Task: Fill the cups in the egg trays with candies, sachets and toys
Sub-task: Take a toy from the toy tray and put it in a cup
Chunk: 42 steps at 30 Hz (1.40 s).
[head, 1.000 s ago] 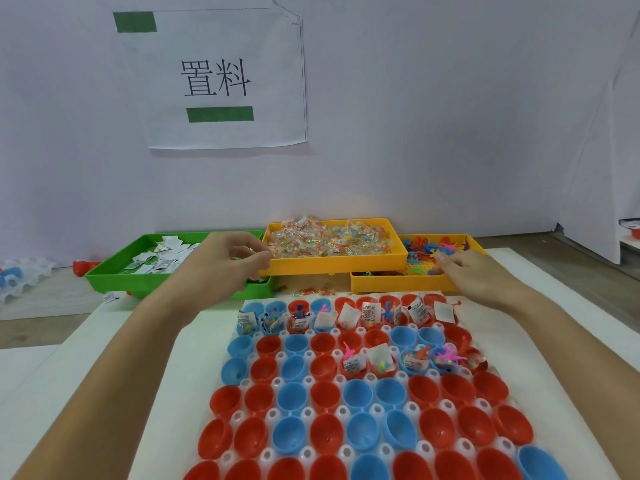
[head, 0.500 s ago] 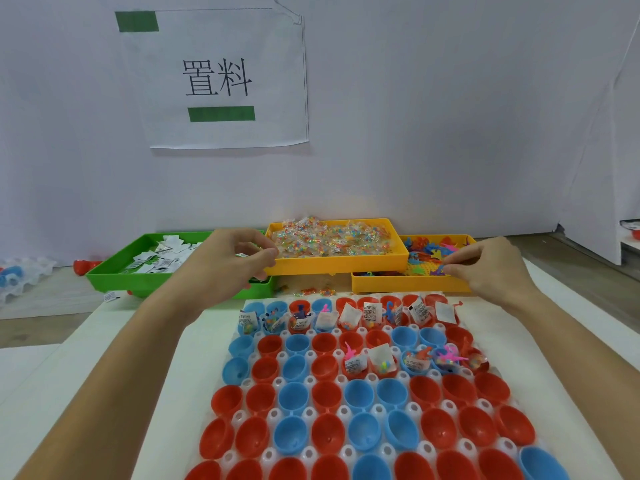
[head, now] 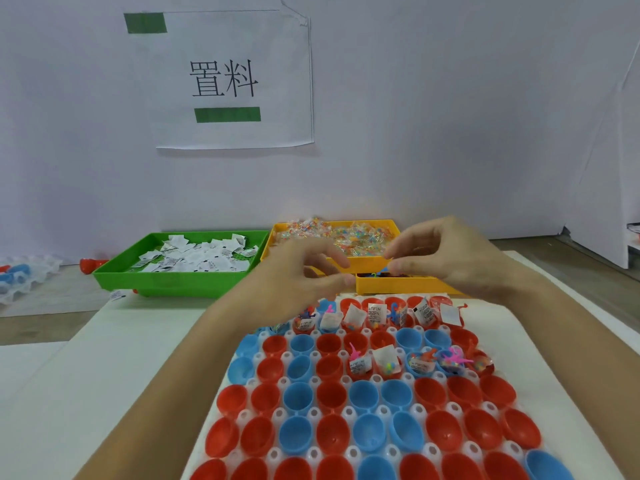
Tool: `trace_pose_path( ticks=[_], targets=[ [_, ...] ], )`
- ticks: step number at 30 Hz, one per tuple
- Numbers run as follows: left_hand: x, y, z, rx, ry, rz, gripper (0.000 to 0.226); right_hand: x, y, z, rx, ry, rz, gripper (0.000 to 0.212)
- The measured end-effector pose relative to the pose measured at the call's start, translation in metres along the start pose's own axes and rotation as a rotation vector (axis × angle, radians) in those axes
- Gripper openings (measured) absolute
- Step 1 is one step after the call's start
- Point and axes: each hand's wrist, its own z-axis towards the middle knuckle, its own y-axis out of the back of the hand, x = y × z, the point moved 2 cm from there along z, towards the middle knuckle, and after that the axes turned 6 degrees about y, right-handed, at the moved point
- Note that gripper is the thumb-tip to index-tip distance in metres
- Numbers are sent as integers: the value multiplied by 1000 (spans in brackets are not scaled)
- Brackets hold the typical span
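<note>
A white egg tray point(head: 313, 413) holds several red and blue cups point(head: 363, 396). Cups in its far row point(head: 375, 315) and some in the third row point(head: 420, 363) contain sachets, toys and candies; the near rows are bare. My left hand point(head: 301, 275) and my right hand point(head: 450, 258) meet above the far row, fingertips almost touching. Both have curled fingers with thumb near forefinger. My right hand seems to pinch a small toy; what my blurred left hand holds is hidden. Behind stand the green sachet tray point(head: 173, 284), yellow candy tray point(head: 367, 263) and yellow toy tray point(head: 398, 286).
A white mat point(head: 121, 358) lies under the egg tray. A loose sachet point(head: 116, 295) and a red cup point(head: 91, 264) lie by the green tray. Another egg tray point(head: 20, 275) sits at far left. A paper sign point(head: 225, 81) hangs on the wall behind.
My left hand moved right from the green tray's corner and my right hand moved left from the toy tray. They now meet in front of the candy tray.
</note>
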Motion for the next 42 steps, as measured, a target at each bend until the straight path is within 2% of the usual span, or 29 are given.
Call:
trace_pose_path(
  ticks=[2, 6, 11, 15, 18, 21, 23, 29, 33, 37, 42],
  targets=[
    [-3, -8, 1, 3, -31, -38, 17, 13, -11, 1, 44, 40, 41, 9],
    [-7, -11, 3, -55, -106, -97, 4, 24, -20, 2, 9, 72, 72, 9],
    [-9, -5, 1, -111, -49, -277, 7, 28, -17, 2, -57, 52, 120, 11],
    [-12, -4, -1, -81, 10, -379, 10, 31, -22, 2, -59, 35, 95, 9],
    [-12, -2, -2, -45, 47, -323, 9, 36, -23, 1, -57, 62, 52, 9],
    [-12, 0, -3, -71, 45, -168, 18, 41, -25, 1, -39, 90, 4, 4],
    [-12, 0, -3, -86, 21, -154, 20, 44, -26, 2, -26, 103, 5, 4],
    [-15, 1, -4, -76, -41, -88, 4, 50, -27, 1, -36, 134, -8, 6],
    [-15, 1, -5, -25, -7, -62, 20, 51, -30, 0, -5, 142, -7, 7],
    [-13, 5, -6, 53, 31, -25, 11, 50, -26, 0, -27, 126, 5, 9],
    [-3, 14, -10, 255, 127, 42, 9, 47, -13, 1, -106, 108, -29, 8]
  ],
)
